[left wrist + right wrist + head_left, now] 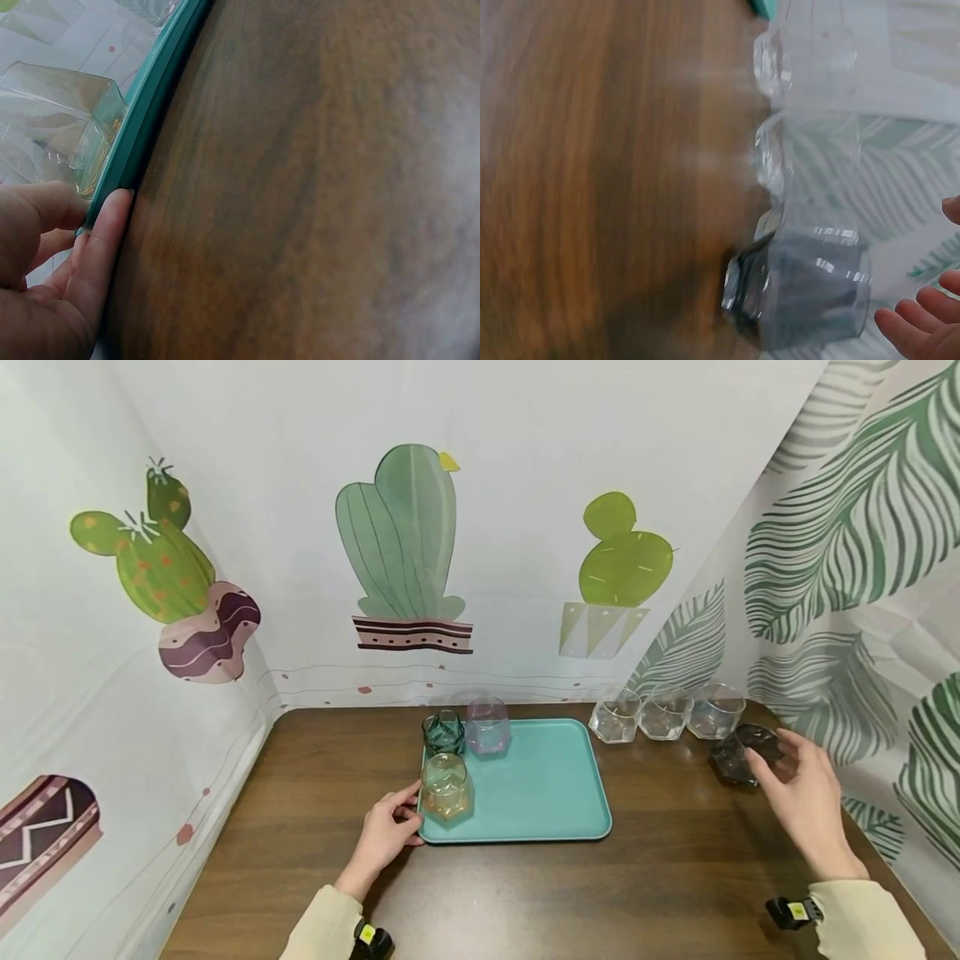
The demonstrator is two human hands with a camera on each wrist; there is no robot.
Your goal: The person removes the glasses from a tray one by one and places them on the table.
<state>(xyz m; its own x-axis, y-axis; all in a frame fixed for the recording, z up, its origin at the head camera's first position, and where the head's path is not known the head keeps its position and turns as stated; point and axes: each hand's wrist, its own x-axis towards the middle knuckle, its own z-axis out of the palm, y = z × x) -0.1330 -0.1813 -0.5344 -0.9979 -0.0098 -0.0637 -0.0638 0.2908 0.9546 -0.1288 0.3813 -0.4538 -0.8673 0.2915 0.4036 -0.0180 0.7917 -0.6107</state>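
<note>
My left hand (389, 832) pinches the front left corner of a teal tray (540, 785), its thumb and fingers on either side of the rim (112, 174). An amber glass (447, 793) stands on the tray just beside it. Behind that are a dark green glass (444, 734) and a pale purple glass (488, 731). At the far right, my right hand (808, 789) is near a dark grey glass (738, 760). In the right wrist view its fingers (913, 324) are spread and apart from the grey glass (810, 289).
Three clear glasses stand in a row at the back right: the left one (617, 718), the middle one (664, 717) and the right one (716, 714). A printed cloth (517, 568) hangs behind the brown wooden table (570, 902).
</note>
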